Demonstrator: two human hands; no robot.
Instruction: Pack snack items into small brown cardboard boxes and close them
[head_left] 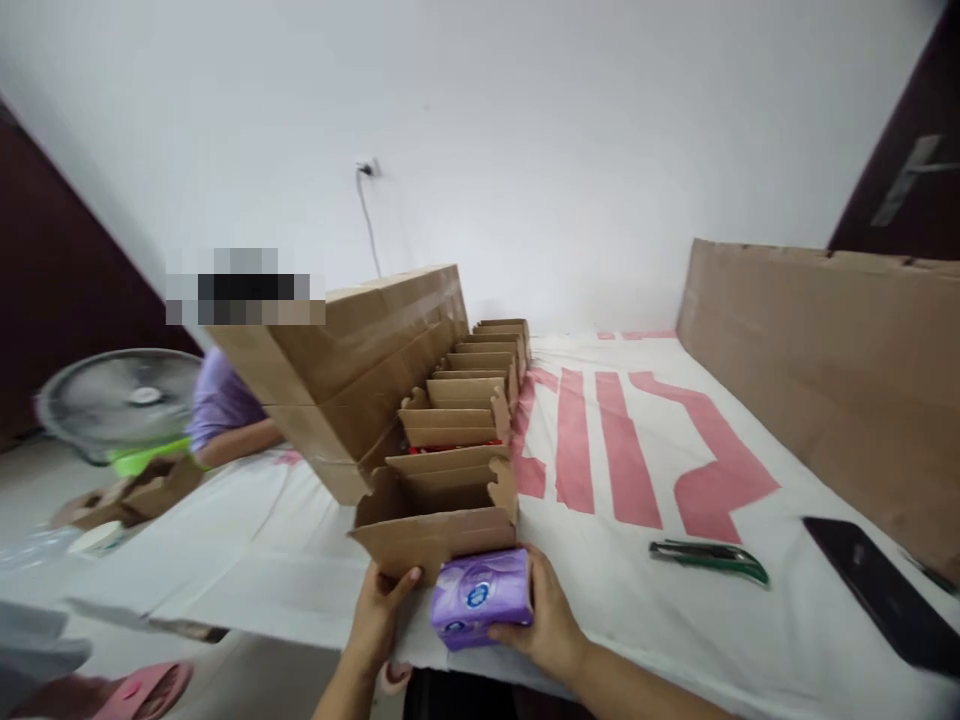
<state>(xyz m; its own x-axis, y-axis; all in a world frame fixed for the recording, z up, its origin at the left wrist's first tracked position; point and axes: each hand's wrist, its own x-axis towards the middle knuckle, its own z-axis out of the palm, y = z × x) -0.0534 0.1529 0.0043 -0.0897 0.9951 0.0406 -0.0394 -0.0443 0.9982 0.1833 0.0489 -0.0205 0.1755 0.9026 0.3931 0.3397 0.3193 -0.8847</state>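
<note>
My right hand (551, 620) is closed around the right end of a purple tissue pack (484, 598) with a round blue-and-white mark. The pack is just in front of the nearest open cardboard box (439, 540), low at the table's front edge. My left hand (377, 610) grips that box at its lower front left, with the thumb on its front panel. Behind it, a row of several open cardboard boxes (454, 428) runs back toward the wall. A strip of something red shows behind the nearest box.
Stacked closed cartons (360, 400) stand left of the row, with a person's purple sleeve (219, 400) beyond. On the white cover (600, 600) lie a green utility knife (709, 562) and a black phone (877, 590). A large cardboard panel (817, 370) borders the right; a fan (127, 395) stands far left.
</note>
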